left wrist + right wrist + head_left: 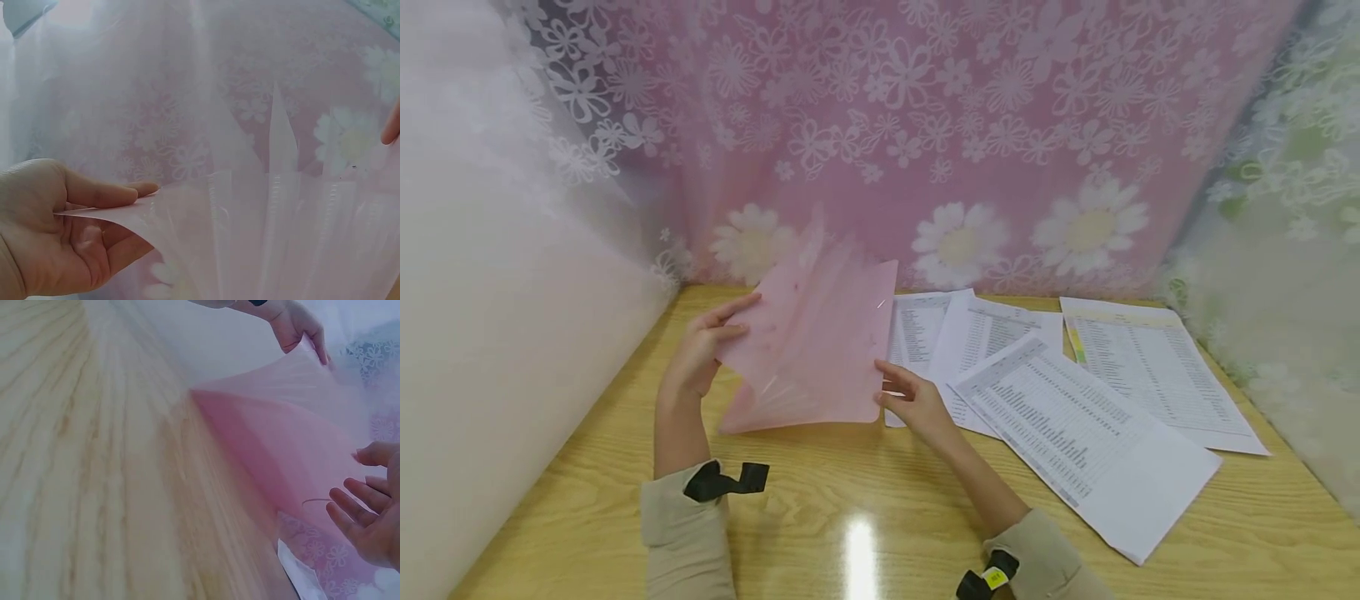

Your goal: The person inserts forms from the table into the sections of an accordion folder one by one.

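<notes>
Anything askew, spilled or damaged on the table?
Mildly askew: the printed sheets right of the pink folder lie fanned at different angles, overlapping rather than squared into a stack. The nearest sheet sits diagonally across its neighbours. No spill or tear is visible.

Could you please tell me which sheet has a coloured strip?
The back right sheet has a yellow and green strip at its left edge; the other sheets show none.

A small curtained-off work nook, home or office unclear: pink flowered curtain at twelve o'clock, pale hangings at nine and three, wood-grain counter at six, printed sheets at four.
</notes>
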`<state>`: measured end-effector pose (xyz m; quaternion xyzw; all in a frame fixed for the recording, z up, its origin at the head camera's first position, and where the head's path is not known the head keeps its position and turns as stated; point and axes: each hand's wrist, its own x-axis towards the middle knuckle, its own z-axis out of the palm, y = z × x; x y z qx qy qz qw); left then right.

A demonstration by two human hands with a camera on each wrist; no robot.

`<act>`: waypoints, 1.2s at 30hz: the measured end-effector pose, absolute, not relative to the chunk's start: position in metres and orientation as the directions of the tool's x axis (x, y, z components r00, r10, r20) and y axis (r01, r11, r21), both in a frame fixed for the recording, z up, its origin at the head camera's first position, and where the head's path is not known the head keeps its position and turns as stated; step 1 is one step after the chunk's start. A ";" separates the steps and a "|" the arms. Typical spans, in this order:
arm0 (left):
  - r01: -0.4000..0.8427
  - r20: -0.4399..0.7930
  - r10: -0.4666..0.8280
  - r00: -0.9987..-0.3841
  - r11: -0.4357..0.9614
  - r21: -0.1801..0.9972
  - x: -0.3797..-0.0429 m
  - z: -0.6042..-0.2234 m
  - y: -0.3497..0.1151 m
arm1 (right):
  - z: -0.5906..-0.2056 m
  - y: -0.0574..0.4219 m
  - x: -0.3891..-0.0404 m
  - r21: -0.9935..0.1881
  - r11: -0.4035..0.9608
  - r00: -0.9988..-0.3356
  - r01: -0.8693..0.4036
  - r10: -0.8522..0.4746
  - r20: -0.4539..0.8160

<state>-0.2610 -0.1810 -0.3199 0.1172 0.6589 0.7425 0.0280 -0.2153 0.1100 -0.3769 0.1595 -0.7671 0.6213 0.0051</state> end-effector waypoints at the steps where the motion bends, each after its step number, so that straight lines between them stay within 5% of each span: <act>1: 0.111 0.136 0.192 -0.972 -0.139 0.984 -0.261 -0.320 -0.181 | -0.376 0.111 -0.215 -0.952 0.180 -0.949 -0.247 -0.242 0.200; 15: 0.109 0.137 0.177 -0.975 -0.155 0.982 -0.261 -0.323 -0.177 | -0.371 0.114 -0.214 -0.951 0.214 -0.948 -0.224 -0.272 0.162; 26: 0.095 0.117 0.200 -0.973 -0.117 0.989 -0.261 -0.324 -0.177 | -0.396 0.123 -0.232 -0.924 0.208 -0.915 -0.321 -0.320 0.246; 36: 0.096 0.125 0.215 -0.968 -0.139 0.986 -0.262 -0.323 -0.173 | -0.350 0.169 -0.226 -0.866 0.338 -0.915 -0.370 -0.294 0.276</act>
